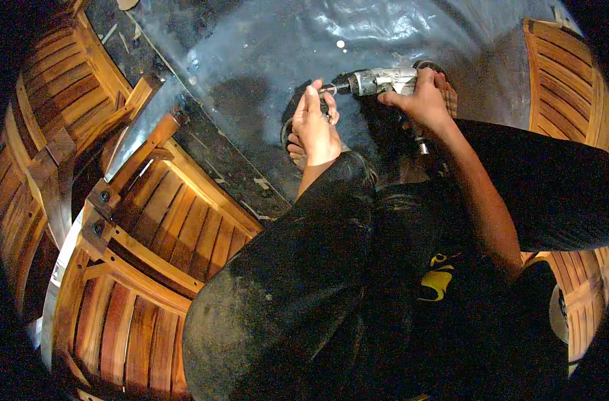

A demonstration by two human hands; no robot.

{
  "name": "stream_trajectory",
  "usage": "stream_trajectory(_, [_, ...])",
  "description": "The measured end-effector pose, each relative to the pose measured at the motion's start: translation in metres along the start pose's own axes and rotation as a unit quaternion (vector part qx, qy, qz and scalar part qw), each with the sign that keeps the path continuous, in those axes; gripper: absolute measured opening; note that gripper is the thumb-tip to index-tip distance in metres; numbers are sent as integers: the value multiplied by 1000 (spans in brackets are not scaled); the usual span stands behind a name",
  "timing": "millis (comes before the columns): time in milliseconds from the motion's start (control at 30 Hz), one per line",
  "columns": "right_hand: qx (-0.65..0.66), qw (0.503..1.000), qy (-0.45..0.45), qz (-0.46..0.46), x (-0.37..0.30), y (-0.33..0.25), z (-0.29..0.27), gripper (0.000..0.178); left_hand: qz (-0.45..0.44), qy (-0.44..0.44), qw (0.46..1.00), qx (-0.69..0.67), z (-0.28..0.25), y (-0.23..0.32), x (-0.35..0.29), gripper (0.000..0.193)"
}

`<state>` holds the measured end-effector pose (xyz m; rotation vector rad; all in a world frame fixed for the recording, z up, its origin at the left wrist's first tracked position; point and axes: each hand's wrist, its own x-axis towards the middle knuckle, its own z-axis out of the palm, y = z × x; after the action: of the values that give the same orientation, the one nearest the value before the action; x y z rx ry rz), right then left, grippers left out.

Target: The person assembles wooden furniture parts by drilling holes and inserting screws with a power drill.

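Both hands work over the dark floor (251, 60): the right hand (421, 100) grasps a grey power drill (385, 81), the left hand (314, 123) pinches its bit tip. Slatted wooden chairs (164, 227) crowd the left; another slatted frame (565, 80) stands far right, leaving open floor between.

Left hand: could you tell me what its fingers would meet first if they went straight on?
Most likely the tip of the drill held by the right hand; the left hand fingers already appear to pinch the bit there, though depth is unclear.
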<state>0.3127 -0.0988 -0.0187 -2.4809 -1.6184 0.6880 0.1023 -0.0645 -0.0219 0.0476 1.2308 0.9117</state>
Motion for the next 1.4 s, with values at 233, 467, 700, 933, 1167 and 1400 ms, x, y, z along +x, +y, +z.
stream_trajectory(233, [99, 980, -119, 125, 6, -18, -19, 80, -62, -124, 987, -83, -14, 4, 1, 34])
stream_trajectory(467, [112, 971, -141, 159, 8, -29, -32, 82, -126, -205, 970, -30, -29, 25, 7, 36])
stream_trajectory(700, [129, 964, -174, 155, 10, -30, -35, 84, -107, -221, 950, 193, -37, 51, 17, 36])
stream_trajectory(933, [100, 980, -134, 107, 10, -23, -32, 87, -32, -264, 860, 436, -44, 76, 35, 34])
stream_trajectory(1167, [58, 985, -139, 82, 15, -4, -23, 87, -5, -398, 659, 638, -35, 78, 82, 33])
stream_trajectory(1400, [-16, 991, -133, 8, 12, 3, -24, 87, 13, -545, 469, 695, -15, 44, 97, 33])
